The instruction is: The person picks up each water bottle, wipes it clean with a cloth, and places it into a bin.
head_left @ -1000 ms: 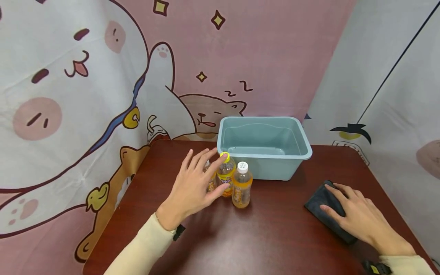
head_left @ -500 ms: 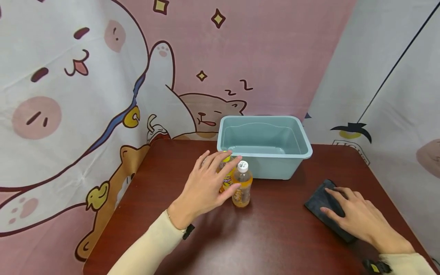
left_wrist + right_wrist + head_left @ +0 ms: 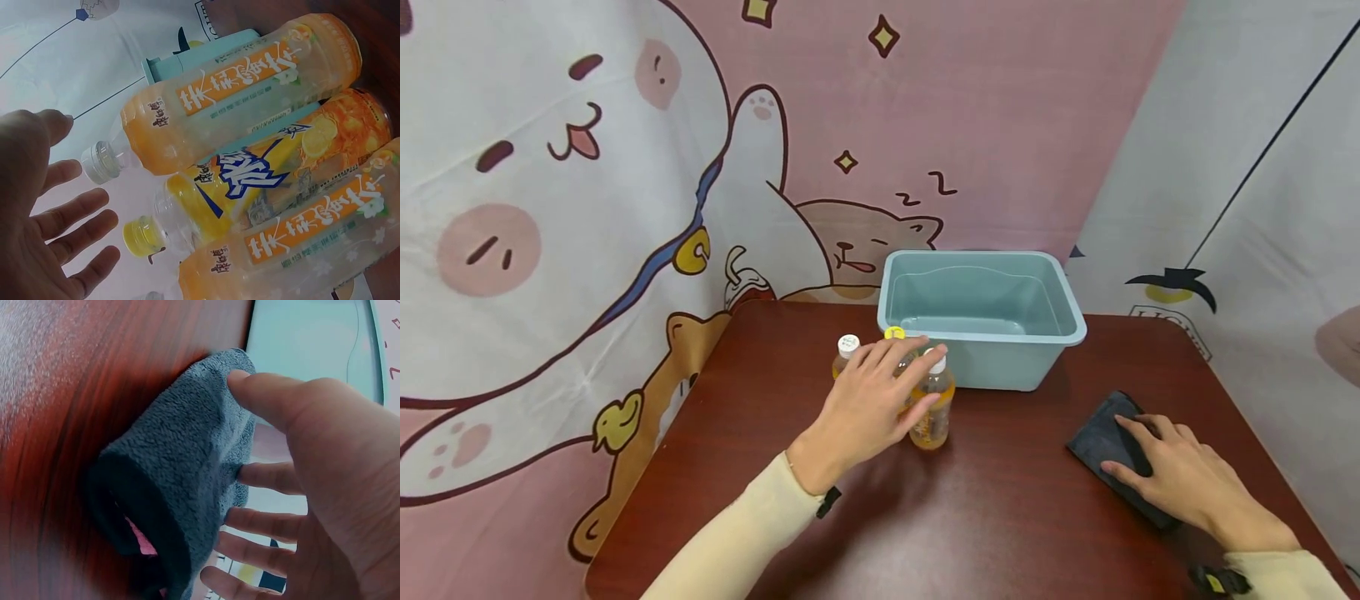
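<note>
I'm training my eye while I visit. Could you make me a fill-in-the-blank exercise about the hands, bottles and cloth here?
1. The person's ____ hand touches the dark cloth.
2. Near the left hand, the middle bottle has a ____ cap.
3. The two outer bottles have ____ caps.
4. Inside the cloth's fold shows a bit of the colour ____.

Missing words: right; yellow; white; pink.

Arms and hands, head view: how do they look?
Long cream sleeves, no gloves on the left hand or right hand. A small black piece shows by the left cuff; a black wristpiece with a yellow mark by the right one.
</note>
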The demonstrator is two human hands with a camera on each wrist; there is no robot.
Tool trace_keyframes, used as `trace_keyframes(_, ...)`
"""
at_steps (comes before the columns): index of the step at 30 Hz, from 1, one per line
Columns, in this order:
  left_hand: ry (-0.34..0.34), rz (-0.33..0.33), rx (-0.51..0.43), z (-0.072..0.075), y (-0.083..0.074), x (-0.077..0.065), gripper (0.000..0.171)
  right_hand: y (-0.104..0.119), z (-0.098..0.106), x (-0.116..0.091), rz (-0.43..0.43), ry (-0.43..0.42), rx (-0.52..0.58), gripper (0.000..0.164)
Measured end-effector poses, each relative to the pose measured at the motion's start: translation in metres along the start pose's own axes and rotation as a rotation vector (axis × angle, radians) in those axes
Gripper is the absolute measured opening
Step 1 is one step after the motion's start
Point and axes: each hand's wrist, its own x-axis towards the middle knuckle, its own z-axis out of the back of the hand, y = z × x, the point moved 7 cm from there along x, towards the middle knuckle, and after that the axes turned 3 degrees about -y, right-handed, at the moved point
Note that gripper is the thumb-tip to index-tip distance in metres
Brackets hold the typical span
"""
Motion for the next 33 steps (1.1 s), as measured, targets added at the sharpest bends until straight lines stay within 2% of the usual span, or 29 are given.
trace_keyframes(7,-0.010,-0.013,-0.024,-0.0032,-0.0026,0.0030,0.052,-0.0027,-0.0104,0.0020,-0.014,0.025,0.025,0.091)
trace_keyframes(13,-0.016,-0.016,-0.054,-0.0044,-0.0027,0.0036,0.049,-0.0026,-0.0114,0.0029,-0.028,0.029,0.043,0.091)
trace_keyframes(20,-0.019,-0.002,-0.160,-0.0065,-0.0034,0.0055,0.050,-0.0008,-0.0091,0.0052,-0.007,0.018,0.074,0.087)
trace_keyframes(26,-0.010,0.041,-0.255,-0.0091,0.0001,0.0077,0.049,-0.0016,-0.0063,0.0070,-0.006,0.005,0.095,0.081)
trace_keyframes(33,-0.018,0.036,-0.274,-0.0090,0.0013,0.0091,0.043,-0.0041,-0.0096,0.0076,0.003,0.014,0.105,0.077)
